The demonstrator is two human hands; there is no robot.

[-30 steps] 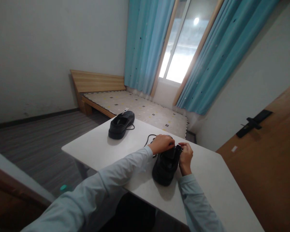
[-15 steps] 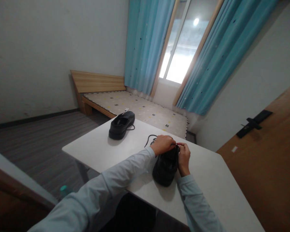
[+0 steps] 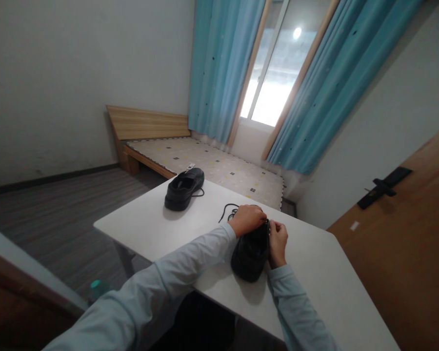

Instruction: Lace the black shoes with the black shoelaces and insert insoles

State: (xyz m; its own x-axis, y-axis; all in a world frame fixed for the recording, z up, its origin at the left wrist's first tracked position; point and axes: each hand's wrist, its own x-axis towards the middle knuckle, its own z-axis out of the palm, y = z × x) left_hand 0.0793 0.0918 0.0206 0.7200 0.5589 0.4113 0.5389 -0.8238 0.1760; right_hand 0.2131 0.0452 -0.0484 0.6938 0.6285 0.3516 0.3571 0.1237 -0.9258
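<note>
A black shoe [image 3: 250, 258] stands on the white table with its heel toward me. My left hand [image 3: 248, 219] reaches across its front part, fingers closed at the edge of the shoe's opening. At the right side of the same shoe is my right hand [image 3: 278, 241], thumb and finger pinched close to my left fingertips. What the right pinch holds is too small to make out. A loose black shoelace [image 3: 225, 210] trails onto the table to the left of the shoe. Another black shoe [image 3: 183, 190] sits farther left, its own lace curling out on the right.
The white table [image 3: 142, 224] spans the space before me. Behind it stands a low bed [image 3: 219, 163] below a window with blue curtains [image 3: 225, 63]. A wooden door [image 3: 398, 234] is on the right. Low at left, a bottle with a green cap [image 3: 96, 284] shows.
My right hand has come slightly down and its fingers have drawn a little apart from the left fingertips. The left hand and both shoes look unmoved.
</note>
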